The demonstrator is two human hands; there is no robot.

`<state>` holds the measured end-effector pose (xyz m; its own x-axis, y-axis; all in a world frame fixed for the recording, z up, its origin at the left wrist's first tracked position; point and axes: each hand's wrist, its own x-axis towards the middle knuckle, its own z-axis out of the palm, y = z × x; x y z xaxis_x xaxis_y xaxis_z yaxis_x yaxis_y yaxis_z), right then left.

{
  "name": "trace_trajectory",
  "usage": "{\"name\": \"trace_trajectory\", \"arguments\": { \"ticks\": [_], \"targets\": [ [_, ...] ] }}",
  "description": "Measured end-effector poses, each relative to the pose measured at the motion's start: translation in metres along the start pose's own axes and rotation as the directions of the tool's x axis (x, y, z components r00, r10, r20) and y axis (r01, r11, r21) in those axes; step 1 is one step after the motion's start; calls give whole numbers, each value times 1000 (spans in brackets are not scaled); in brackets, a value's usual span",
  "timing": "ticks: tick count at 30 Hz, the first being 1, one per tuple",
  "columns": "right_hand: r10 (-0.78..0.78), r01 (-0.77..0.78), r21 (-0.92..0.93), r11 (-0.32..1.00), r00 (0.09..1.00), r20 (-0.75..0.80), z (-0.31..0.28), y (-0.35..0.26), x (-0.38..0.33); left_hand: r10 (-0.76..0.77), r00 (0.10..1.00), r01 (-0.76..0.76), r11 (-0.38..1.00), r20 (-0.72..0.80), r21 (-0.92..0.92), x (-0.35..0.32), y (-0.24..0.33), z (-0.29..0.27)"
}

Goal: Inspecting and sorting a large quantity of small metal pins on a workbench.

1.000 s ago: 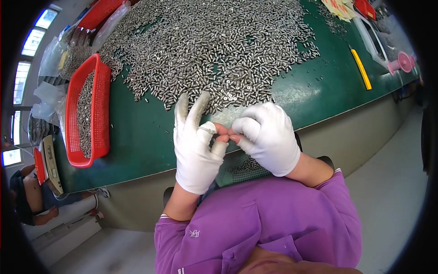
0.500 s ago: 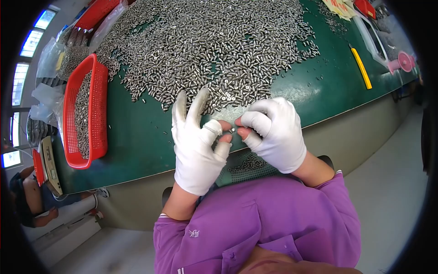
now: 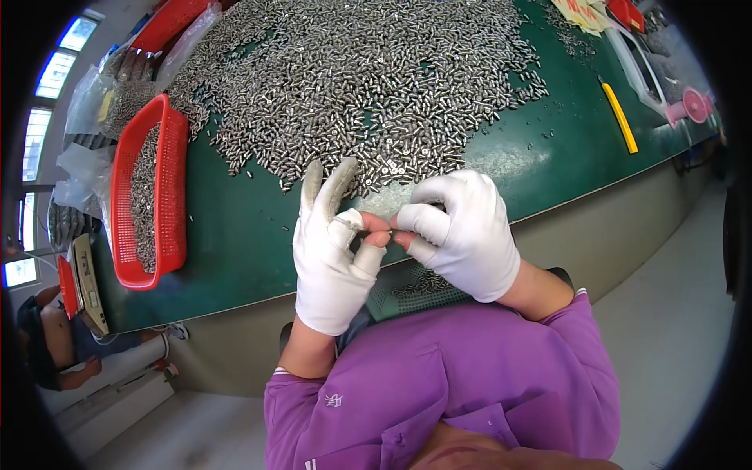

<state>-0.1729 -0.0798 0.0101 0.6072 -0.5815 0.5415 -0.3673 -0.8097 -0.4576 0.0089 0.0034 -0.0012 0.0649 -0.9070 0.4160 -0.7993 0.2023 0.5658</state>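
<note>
Steel, and tiny: the small metal part point(image 3: 391, 233) pinched between both hands' bare fingertips, just this side of the screw heap point(image 3: 368, 78), looks light, rigid and slippery, best nipped at its ends. Left hand point(image 3: 333, 251) fans its other fingers upward; right hand point(image 3: 462, 231) curls knuckles-up.

Clear plastic bags point(image 3: 86, 149) lie left of the red basket point(image 3: 149, 196).

You have two gloved hands, left hand point(image 3: 333, 258) and right hand point(image 3: 466, 235), at six o'clock. One red basket point(image 3: 149, 192) at nine, one yellow tool point(image 3: 619, 117) at two, uncountable metal screws point(image 3: 376, 78) at twelve.
</note>
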Motion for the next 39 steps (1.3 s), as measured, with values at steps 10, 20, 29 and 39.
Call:
{"name": "trace_trajectory", "arguments": {
  "ticks": [10, 20, 29, 39],
  "targets": [
    [-43, 54, 139, 989, 996, -79, -2, 4, 2, 26, 1000, -26, 997, -4, -74, 2, 0, 0],
    [9, -10, 22, 1000, 999, 49, -8, 11, 2, -16, 999, 6, 978, 48, 211, 6, 16, 4],
    [-32, 33, -16, 999, 998, 53, -9, 12, -2, 60, 995, -74, 975, 74, 210, 10, 16, 5],
    [5, -4, 4, 1000, 991, -137, -17, 28, -12, 61, 998, -58, 981, 12, -187, 2, 7, -9]
  ]
}}
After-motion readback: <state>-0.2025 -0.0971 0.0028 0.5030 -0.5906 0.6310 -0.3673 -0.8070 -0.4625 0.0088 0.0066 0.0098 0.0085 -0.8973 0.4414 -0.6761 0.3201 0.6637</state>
